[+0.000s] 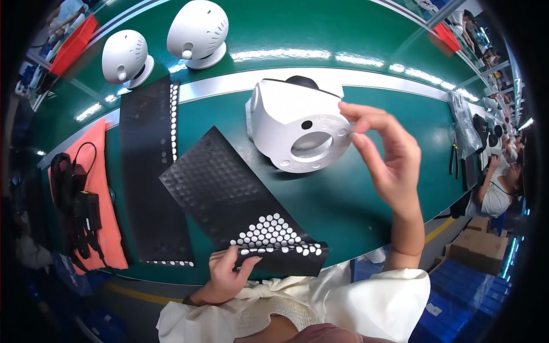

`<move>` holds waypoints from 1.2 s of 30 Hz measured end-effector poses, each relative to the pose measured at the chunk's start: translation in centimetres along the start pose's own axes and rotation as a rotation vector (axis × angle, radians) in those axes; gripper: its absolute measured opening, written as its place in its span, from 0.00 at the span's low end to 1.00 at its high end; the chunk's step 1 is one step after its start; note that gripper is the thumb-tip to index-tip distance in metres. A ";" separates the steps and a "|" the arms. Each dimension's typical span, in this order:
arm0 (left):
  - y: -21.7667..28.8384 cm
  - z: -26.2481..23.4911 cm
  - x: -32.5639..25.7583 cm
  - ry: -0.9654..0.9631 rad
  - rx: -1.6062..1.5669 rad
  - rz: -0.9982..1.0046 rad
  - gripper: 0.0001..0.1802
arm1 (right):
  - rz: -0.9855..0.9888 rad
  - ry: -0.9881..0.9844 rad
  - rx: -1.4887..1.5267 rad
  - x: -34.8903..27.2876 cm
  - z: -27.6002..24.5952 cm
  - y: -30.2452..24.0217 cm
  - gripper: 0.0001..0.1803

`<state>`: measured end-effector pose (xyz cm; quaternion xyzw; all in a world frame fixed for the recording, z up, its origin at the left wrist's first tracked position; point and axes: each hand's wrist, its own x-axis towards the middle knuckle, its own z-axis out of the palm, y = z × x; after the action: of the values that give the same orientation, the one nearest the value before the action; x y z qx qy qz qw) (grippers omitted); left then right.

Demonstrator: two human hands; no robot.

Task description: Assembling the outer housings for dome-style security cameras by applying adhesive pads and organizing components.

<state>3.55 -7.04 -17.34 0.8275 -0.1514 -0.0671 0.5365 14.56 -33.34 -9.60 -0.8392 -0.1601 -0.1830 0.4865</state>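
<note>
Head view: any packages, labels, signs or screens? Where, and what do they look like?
Cardboard boxes: brown, rectangular, on the floor at lower right.
Clear plastic bag: crumpled, on the table's right end.
Black sheet of round white stickers: bent at the near edge under the left hand.
No signs or screens visible.

Bare green table (354, 200) lies open between the white housing (294, 128) and the near edge, right of the black dot sheet (229, 188). To the left, a second black sheet (150, 171) and an orange cloth (103, 188) carrying what looks like a black cabled tool (77, 200) fill the surface. Two white domed units (163, 48) block the far side.
</note>
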 end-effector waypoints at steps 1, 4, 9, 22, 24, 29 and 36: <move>0.1 0.0 0.0 -0.014 0.009 0.021 0.10 | 0.018 -0.032 -0.039 -0.3 0.0 0.3 0.05; 0.2 0.0 0.1 0.001 0.005 0.027 0.10 | 0.025 0.016 -0.057 -0.2 0.2 0.5 0.05; 0.0 0.3 0.0 0.020 -0.039 -0.054 0.09 | -0.077 -0.004 -0.173 -0.4 0.1 0.8 0.06; 0.2 0.0 -0.7 0.111 0.029 -0.058 0.09 | -0.385 -0.083 -0.944 -2.8 0.9 0.1 0.22; 0.5 0.0 -0.2 0.154 0.069 0.015 0.09 | -0.219 -0.074 -0.856 -3.2 0.6 -1.1 0.26; 0.5 0.3 0.7 0.204 0.029 0.137 0.14 | -0.109 -0.443 -0.257 -4.9 1.6 -4.3 0.15; 0.2 0.6 0.4 0.293 0.080 0.287 0.15 | -0.086 -0.577 -0.011 -6.0 4.9 -4.6 0.13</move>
<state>3.76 -7.76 -17.42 0.8191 -0.1907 0.1370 0.5234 7.94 -27.39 -11.17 -0.8516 -0.3262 0.0420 0.4081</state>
